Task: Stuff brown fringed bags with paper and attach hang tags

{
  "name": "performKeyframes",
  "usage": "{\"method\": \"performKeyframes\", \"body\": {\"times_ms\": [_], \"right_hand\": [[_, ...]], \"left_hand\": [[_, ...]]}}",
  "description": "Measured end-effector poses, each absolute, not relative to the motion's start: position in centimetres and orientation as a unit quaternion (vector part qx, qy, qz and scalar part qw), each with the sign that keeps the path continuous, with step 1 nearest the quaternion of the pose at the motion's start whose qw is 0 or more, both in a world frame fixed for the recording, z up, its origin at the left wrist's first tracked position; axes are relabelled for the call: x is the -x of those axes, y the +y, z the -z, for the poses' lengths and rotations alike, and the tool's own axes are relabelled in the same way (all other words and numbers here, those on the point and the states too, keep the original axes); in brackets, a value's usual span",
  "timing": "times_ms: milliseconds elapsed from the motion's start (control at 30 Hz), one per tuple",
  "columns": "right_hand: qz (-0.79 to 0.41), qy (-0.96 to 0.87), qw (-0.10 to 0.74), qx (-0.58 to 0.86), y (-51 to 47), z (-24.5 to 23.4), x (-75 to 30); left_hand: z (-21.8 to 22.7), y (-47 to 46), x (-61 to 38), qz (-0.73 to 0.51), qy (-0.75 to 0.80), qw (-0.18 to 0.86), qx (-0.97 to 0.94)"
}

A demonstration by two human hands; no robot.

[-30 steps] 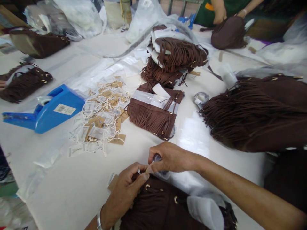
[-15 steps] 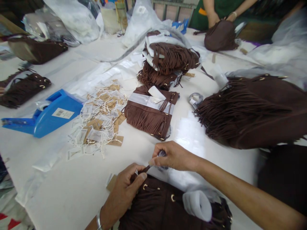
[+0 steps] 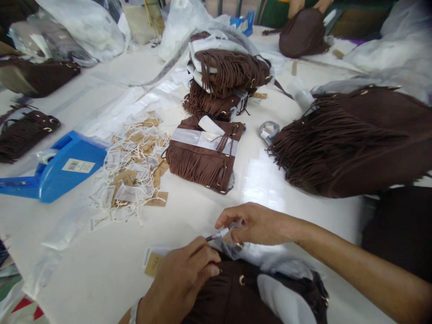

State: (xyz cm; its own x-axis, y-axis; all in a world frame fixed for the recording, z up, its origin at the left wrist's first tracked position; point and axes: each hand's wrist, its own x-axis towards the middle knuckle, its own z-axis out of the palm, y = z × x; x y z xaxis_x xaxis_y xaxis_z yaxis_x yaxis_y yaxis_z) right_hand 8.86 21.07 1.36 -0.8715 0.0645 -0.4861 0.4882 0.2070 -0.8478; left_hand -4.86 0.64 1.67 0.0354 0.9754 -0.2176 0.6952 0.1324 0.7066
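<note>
A dark brown fringed bag (image 3: 232, 292) with small gold rings lies at the front edge of my view. My left hand (image 3: 189, 274) grips its upper left edge, fingers bent over the leather. Just beyond the bag's top edge, a plastic-wrapped strap coil (image 3: 231, 245) is in the curled fingers of my right hand (image 3: 253, 222); the index finger stands somewhat apart from the thumb. A thin dark strap end runs from the coil toward my left hand. Beside that hand, a brown card tag (image 3: 153, 264) sticks out. White padding (image 3: 283, 299) rests on the bag.
A heap of string tags (image 3: 135, 166) lies left of a flat fringed bag (image 3: 202, 153). At the left stands a blue tape dispenser (image 3: 72, 166). More bags are stacked behind (image 3: 229, 72), and a large fringed bag (image 3: 364, 139) sits right. Another person's hands hold a bag (image 3: 302, 33) far back.
My right hand has loosened its pinch on the strap, with its index finger now extended. My left hand has turned over the bag's edge. The view has shifted slightly.
</note>
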Motion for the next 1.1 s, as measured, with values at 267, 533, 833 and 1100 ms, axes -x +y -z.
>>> {"method": "performKeyframes", "body": {"times_ms": [267, 533, 833, 1100], "right_hand": [[0.667, 0.695, 0.144, -0.226, 18.4, -1.4, -9.9], [0.674, 0.679, 0.223, -0.187, 17.1, -0.3, -11.4], [0.718, 0.63, 0.275, -0.107, 17.2, 0.9, -10.3], [0.697, 0.671, 0.249, -0.047, 17.5, 0.7, -10.3]], "left_hand": [[-2.2, 0.2, 6.2, -0.329, 0.581, 0.442, -0.6], [-2.2, 0.4, 5.7, -0.356, 0.574, 0.452, -0.583], [-2.2, 1.2, 5.3, -0.34, 0.589, 0.45, -0.578], [-1.3, 1.1, 4.9, -0.313, 0.618, 0.384, -0.61]]}}
